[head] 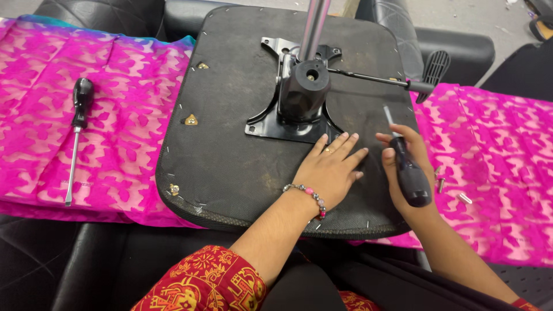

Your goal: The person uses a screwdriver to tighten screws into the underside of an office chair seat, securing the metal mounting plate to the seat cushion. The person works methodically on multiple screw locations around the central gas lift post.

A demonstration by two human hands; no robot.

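Head view: left hand (331,170) lies flat, fingers spread, on the upturned chair seat (230,155) beside its mounting plate (288,124); right hand (406,167) grips a black-handled screwdriver (409,170), tip raised, bolts (440,184) nearby.

The upturned seat base (230,150) lies on the cloth (115,132), its bracket (291,115) at centre. A spare screwdriver (76,132) lies left of it; loose screws (452,190) lie right. The left hand (331,170) rests flat on the seat, with the right hand (403,167) beside it.
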